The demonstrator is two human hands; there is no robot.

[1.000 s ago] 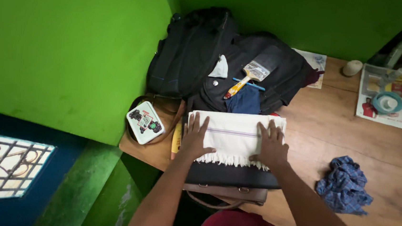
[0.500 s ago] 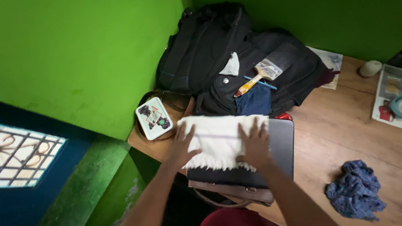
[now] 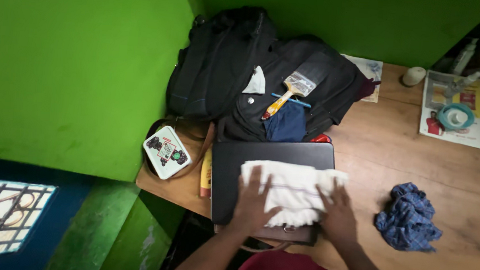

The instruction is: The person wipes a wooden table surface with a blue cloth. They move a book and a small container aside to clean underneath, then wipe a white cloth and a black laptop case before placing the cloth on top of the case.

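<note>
Both of your hands lie flat and unclenched on the white cloth (image 3: 289,193), palms down and fingers spread, pressing it rather than gripping it. Your left hand (image 3: 254,202) covers the cloth's near left part; your right hand (image 3: 336,214) sits on its right end. The cloth rests on the closed dark laptop (image 3: 272,160), which lies on a brown case at the table (image 3: 453,186) edge closest to you.

Compared with a second ago, the cloth has travelled. Then it lay spread wide across the lid with a hand on each end; half a second ago it had slid toward the left side; now it is bunched narrower and sits over the right half of the lid, its end overhanging just beyond your right hand. The left part of the lid, beyond your left hand, is bare and dark. By my reading, you are wiping the lid in sideways strokes, and the sweep has just crossed from left to right.

Left of your left hand, near but apart, lies a small white tin (image 3: 166,152) with printed pictures. Ahead of both hands, black backpacks (image 3: 228,65) carry a paintbrush (image 3: 289,90). Right of your right hand, well apart, a crumpled blue checked rag (image 3: 409,217) lies on the wood.
</note>
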